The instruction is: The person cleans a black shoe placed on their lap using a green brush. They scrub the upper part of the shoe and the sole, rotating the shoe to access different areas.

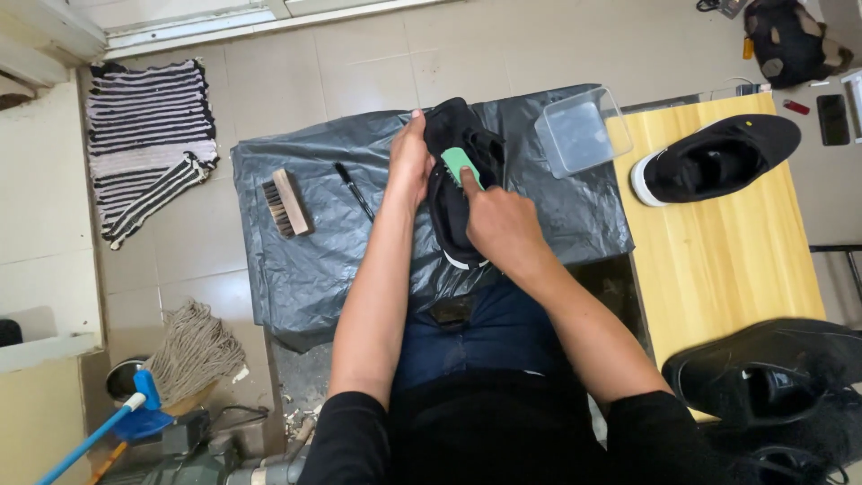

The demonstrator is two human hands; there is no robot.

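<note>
My left hand (409, 162) grips the side of a black shoe (453, 193) with a white sole edge, holding it upright over a black plastic sheet (305, 260). My right hand (498, 224) presses a small green pad (461, 165) against the shoe's upper with the index finger stretched along it. The shoe rests against my lap, above my dark blue trousers.
A wooden brush (285, 203) and a black pen (354, 190) lie on the sheet at left. A clear plastic tub (579, 130) sits at its far right corner. A wooden table (727, 260) carries two more black shoes (714, 160) (763, 368). A striped rug (148, 135) and a mop (184, 355) are at left.
</note>
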